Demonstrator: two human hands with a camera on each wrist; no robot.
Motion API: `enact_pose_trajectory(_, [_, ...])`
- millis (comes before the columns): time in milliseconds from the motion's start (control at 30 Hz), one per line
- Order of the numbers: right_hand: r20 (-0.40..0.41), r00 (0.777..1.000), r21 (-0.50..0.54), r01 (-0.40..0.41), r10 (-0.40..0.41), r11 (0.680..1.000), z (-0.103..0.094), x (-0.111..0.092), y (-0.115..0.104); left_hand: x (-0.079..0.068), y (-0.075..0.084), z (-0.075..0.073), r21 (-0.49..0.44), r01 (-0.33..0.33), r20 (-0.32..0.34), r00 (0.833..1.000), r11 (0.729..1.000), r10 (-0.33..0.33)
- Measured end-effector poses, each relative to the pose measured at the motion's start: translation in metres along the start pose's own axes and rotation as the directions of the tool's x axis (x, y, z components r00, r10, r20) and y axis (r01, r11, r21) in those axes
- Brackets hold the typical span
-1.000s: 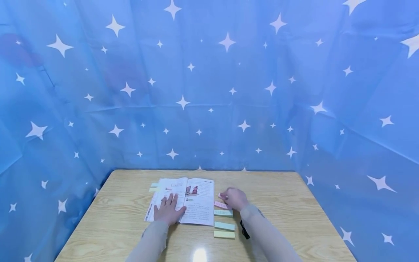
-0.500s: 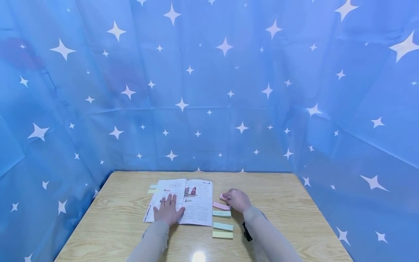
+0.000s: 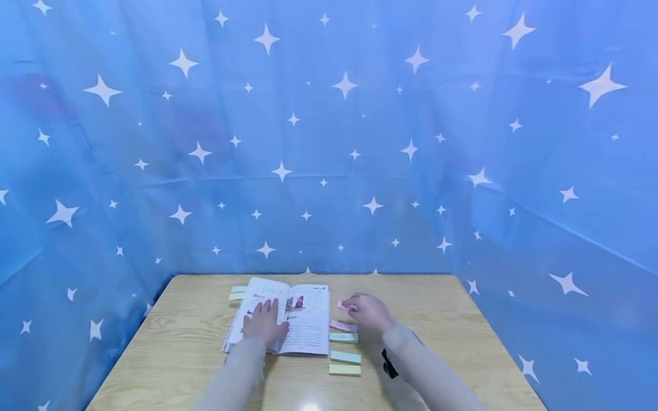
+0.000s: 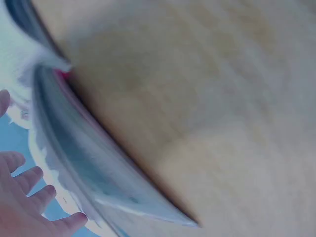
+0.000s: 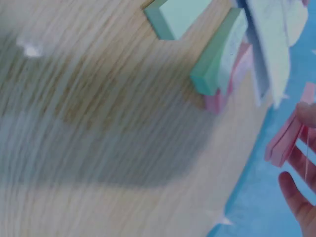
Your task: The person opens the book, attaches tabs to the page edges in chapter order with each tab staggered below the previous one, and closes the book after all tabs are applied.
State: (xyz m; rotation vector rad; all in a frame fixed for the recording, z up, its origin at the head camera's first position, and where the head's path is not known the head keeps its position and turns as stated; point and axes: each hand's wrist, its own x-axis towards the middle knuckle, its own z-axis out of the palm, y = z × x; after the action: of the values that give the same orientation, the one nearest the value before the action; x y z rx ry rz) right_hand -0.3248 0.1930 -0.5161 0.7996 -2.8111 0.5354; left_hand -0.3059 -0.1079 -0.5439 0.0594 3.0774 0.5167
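Note:
My left hand point(image 3: 263, 325) rests with fingers spread on the left page of an open printed book point(image 3: 308, 337). The left wrist view shows that hand's fingertips point(image 4: 42, 197) by the book's fanned page edges point(image 4: 113, 163). To the right of the book my right hand point(image 3: 369, 311) pinches a pink sticky note pad point(image 5: 286, 140) between thumb and fingers, with its layers slightly splayed. Below it on the table lie another pink pad point(image 3: 343, 326) and a green pad point(image 3: 343, 338), close to the book's right edge.
Nearer the front lie a second green pad point(image 3: 345, 357) and a yellow pad point(image 3: 345, 370). Pale green and yellow tabs point(image 3: 237, 293) stick out at the book's left edge. A black object point(image 3: 389, 364) shows beside the right forearm. A blue star-patterned curtain point(image 3: 308, 142) surrounds the wooden table point(image 3: 426, 319).
The head view has tilted up slightly. The book's left side has risen a little under my left hand. My right hand shifted slightly right, then back left, with the pink pad held throughout.

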Motion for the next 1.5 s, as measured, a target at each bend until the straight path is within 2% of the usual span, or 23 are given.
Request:
enact_pose_trajectory(167, [-0.001, 0.999, -0.002, 0.05, -0.05, 0.999, -0.007, 0.003, -0.009, 0.006, 0.008, -0.011, -0.003, -0.087, -0.06, 0.994, 0.996, 0.086])
enact_pose_trajectory(267, [0.003, 0.997, -0.002, 0.075, -0.075, 0.997, -0.011, 0.003, -0.014, 0.009, 0.017, -0.015, -0.033, -0.18, -0.113, 0.978, 0.983, 0.175])
enact_pose_trajectory(367, [-0.005, 0.995, -0.001, 0.095, -0.095, 0.995, -0.016, 0.003, -0.018, 0.011, 0.03, -0.019, -0.075, -0.308, -0.145, 0.944, 0.948, 0.295])
enact_pose_trajectory(500, [-0.015, 0.992, -0.007, 0.124, -0.124, 0.992, -0.02, 0.004, -0.024, 0.011, 0.051, -0.027, -0.08, -0.462, -0.135, 0.883, 0.883, 0.45])
enact_pose_trajectory(567, [-0.016, 0.989, -0.014, 0.149, -0.149, 0.989, -0.022, 0.005, -0.027, 0.01, 0.061, -0.029, -0.065, -0.505, -0.127, 0.86, 0.861, 0.494])
enact_pose_trajectory(667, [-0.021, 0.982, -0.023, 0.189, -0.19, 0.982, -0.023, 0.006, -0.033, 0.01, 0.07, -0.027, -0.032, -0.533, -0.126, 0.841, 0.845, 0.526])
enact_pose_trajectory(833, [-0.007, 0.977, -0.022, 0.213, -0.214, 0.977, -0.024, 0.008, -0.039, 0.013, 0.079, -0.025, -0.009, -0.537, -0.13, 0.837, 0.843, 0.532])
enact_pose_trajectory(1100, [-0.02, 0.977, -0.006, 0.21, -0.21, 0.978, -0.03, 0.004, -0.041, 0.013, 0.092, -0.029, -0.026, -0.541, -0.131, 0.836, 0.841, 0.534])
enact_pose_trajectory(1233, [-0.005, 0.979, 0.0, 0.205, -0.205, 0.979, -0.032, 0.002, -0.04, 0.013, 0.093, -0.028, -0.02, -0.543, -0.122, 0.834, 0.839, 0.537])
enact_pose_trajectory(1500, [0.007, 0.981, 0.001, 0.192, -0.192, 0.981, -0.034, -0.002, -0.036, 0.011, 0.087, -0.025, -0.016, -0.573, -0.125, 0.814, 0.819, 0.567])
